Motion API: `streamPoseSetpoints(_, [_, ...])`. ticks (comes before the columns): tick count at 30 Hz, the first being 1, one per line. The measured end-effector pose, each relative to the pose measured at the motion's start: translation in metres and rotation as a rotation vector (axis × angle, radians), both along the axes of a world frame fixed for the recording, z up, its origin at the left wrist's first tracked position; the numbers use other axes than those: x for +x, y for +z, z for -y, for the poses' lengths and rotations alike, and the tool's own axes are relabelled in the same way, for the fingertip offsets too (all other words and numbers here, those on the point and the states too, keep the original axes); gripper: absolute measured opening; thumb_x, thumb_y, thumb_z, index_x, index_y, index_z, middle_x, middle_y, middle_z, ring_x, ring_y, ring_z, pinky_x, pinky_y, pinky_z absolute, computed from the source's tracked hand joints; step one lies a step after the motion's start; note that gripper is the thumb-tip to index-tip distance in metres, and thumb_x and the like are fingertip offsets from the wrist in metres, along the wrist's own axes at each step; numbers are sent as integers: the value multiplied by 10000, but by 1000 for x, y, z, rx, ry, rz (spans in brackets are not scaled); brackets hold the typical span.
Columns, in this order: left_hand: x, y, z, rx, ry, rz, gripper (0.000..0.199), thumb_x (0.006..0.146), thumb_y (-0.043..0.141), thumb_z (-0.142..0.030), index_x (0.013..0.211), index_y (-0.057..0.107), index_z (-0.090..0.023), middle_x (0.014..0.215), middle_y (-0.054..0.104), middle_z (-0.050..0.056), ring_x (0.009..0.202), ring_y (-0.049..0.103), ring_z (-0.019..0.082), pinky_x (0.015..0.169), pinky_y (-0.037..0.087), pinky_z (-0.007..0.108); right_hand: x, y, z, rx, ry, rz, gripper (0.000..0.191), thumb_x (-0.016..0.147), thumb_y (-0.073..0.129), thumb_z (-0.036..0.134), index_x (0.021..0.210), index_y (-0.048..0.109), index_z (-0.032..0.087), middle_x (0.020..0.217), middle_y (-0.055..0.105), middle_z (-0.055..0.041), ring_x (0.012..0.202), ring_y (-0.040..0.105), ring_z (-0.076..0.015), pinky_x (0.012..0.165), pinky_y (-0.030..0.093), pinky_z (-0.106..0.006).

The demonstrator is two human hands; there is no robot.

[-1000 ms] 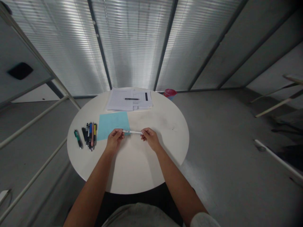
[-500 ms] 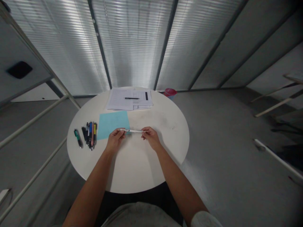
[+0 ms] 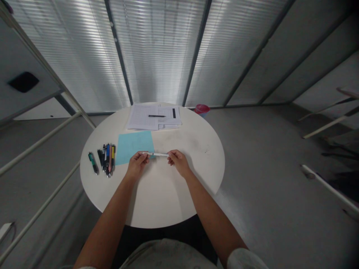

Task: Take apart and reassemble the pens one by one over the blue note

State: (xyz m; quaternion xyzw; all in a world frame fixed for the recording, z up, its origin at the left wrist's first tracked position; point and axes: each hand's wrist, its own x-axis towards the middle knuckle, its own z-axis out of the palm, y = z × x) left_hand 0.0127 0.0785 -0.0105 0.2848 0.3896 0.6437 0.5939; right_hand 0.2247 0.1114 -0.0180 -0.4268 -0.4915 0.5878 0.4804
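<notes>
Round white table (image 3: 159,205) beneath slender pen (image 3: 159,154)

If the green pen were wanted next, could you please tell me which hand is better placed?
Probably the left hand: it is nearer the green pen, while the right hand is farther away. Both hold the white pen, so the left would have to let go first.

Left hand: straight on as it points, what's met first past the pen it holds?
Past the white pen, the left hand would likely come first to the blue sheet, with the paper stack farther on. The hand's height above the table is unclear, so it may pass over without touching.
</notes>
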Motion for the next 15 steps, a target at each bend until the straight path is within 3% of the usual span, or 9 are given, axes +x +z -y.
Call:
streamPoseSetpoints(8, [1, 1, 0, 11, 10, 4, 270, 644, 852, -290, 784, 682, -135, 737, 661, 33, 626, 569, 95, 578, 432, 223, 2, 3, 2, 55, -14, -45, 354, 695, 750, 409, 956, 613, 213, 703, 623, 37, 562, 603, -106, 499, 462, -226])
streamPoseSetpoints(11, [1, 1, 0, 15, -10, -17, 263, 661, 840, -294, 802, 689, -132, 751, 662, 37, 626, 568, 97, 585, 431, 231, 2, 3, 1, 26, -29, -72, 376, 729, 717, 458, 998, 609, 219, 768, 635, 23, 586, 634, -119, 496, 472, -233])
streamPoseSetpoints(15, [0, -1, -1, 26, -22, -17, 258, 675, 833, -301, 809, 691, -133, 752, 661, 33, 633, 567, 92, 592, 424, 227, 2, 3, 0, -24, -8, -48, 371, 784, 639, 533, 939, 616, 197, 694, 637, 14, 543, 613, -115, 471, 450, -227])
